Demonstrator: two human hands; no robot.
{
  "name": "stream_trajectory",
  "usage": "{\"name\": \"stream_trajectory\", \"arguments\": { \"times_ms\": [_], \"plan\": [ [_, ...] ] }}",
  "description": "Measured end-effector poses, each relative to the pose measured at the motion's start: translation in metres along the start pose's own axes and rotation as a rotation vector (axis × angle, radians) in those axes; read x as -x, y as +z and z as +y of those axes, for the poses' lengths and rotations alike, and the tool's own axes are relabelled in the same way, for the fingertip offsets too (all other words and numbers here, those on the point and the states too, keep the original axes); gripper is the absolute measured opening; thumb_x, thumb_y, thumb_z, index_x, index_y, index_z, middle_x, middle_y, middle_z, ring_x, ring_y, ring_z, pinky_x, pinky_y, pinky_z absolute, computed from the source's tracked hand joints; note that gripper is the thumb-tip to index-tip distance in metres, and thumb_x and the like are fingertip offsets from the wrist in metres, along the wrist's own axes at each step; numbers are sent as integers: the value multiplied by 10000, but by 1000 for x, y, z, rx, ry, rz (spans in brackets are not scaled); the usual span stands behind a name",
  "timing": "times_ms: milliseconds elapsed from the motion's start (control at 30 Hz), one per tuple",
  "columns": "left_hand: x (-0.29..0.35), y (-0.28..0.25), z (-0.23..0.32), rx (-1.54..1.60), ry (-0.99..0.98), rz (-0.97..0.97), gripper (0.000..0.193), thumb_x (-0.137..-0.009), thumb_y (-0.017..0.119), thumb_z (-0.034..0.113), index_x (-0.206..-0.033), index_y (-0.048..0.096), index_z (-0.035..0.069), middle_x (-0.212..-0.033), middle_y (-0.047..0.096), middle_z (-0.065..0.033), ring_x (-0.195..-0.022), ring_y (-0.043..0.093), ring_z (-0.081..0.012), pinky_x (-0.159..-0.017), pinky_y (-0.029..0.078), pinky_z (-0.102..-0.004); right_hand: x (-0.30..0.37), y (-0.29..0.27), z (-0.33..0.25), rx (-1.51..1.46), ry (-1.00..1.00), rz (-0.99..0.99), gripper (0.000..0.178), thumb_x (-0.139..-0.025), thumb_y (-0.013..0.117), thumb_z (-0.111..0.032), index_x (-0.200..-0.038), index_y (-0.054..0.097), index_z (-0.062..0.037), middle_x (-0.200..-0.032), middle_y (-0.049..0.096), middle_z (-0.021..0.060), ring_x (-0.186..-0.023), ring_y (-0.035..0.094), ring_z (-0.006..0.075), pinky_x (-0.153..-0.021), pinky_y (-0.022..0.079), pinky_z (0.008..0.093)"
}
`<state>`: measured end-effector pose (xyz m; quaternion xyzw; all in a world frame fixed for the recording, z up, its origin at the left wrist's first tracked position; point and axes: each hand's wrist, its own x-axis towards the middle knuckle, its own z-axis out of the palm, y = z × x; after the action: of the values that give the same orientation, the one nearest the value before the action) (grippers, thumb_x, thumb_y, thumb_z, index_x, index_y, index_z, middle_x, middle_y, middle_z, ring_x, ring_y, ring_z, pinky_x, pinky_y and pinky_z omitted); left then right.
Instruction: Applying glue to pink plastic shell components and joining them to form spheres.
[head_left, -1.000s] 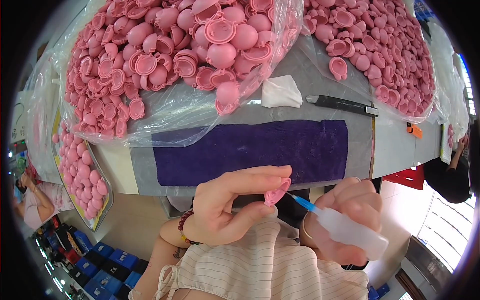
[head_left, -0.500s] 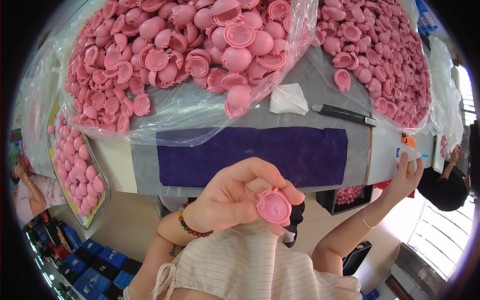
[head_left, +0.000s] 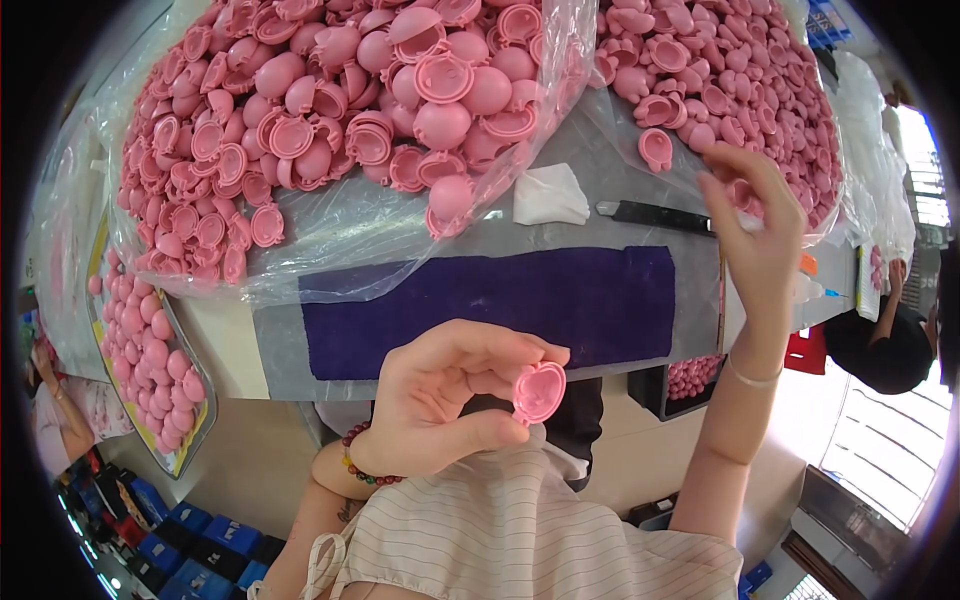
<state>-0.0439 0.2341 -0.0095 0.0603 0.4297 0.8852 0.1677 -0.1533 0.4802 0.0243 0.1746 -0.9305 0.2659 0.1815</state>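
My left hand [head_left: 430,405], with a beaded bracelet at its wrist, pinches a pink plastic half-shell [head_left: 541,391] between thumb and fingers in front of my body. The shell's hollow, rimmed side shows, with small tabs on its edge. My right hand [head_left: 762,225] is raised at the near edge of the right heap of smaller pink shells [head_left: 720,85]. Its thumb and fingers are apart, and nothing shows between them. One loose shell [head_left: 655,150] lies just left of its fingertips. A black utility knife [head_left: 655,214] lies beside the thumb, its right end hidden behind the hand.
A larger heap of pink shells [head_left: 275,75] in clear plastic fills the far left. A purple cloth [head_left: 490,305] and folded white cloth [head_left: 551,195] lie on the grey table. Pink pieces fill a tray [head_left: 205,425] at left. A blue-tipped bottle [head_left: 808,290] stands at right. People work at both sides.
My right hand has left the bottle at the right and moved left and away from me to the right heap. The shell in my left hand has turned slightly.
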Motion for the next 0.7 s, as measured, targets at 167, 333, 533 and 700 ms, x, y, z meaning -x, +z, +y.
{"name": "stream_trajectory", "arguments": {
  "times_ms": [167,333,533,700],
  "plan": [
    [3,0,-1,-2,-5,28,465,-594,743,33,-966,470,-24,-993,540,-238,-941,555,-239,-800,460,-300,-19,25,7,74,-140,-123,218,-709,605,-63,-921,583,-18,-808,582,60,-698,519,121,-603,396,215],
    [8,-15,1,-7,80,-101,430,-660,664,-47,-1040,464,-47,-1077,509,-200,-1020,516,-242,-838,453,-335,-9,11,-20,-161,140,-267,263,-718,597,-52,-975,563,-12,-848,589,48,-707,532,101,-643,430,228],
    [5,-7,4,23,16,40,471,-602,739,34,-975,457,-19,-1021,525,-245,-938,553,-235,-799,458,-304,55,19,-62,-443,137,-334,364,-597,668,0,-948,575,-2,-745,562,60,-687,524,131,-601,404,212],
    [1,-2,5,76,-64,55,468,-617,736,52,-984,452,-16,-1035,518,-252,-930,559,-226,-787,468,-294,65,14,-56,-138,-45,-244,383,-535,687,-43,-905,592,-9,-749,547,68,-665,477,206,-620,387,279]
  ]
}}
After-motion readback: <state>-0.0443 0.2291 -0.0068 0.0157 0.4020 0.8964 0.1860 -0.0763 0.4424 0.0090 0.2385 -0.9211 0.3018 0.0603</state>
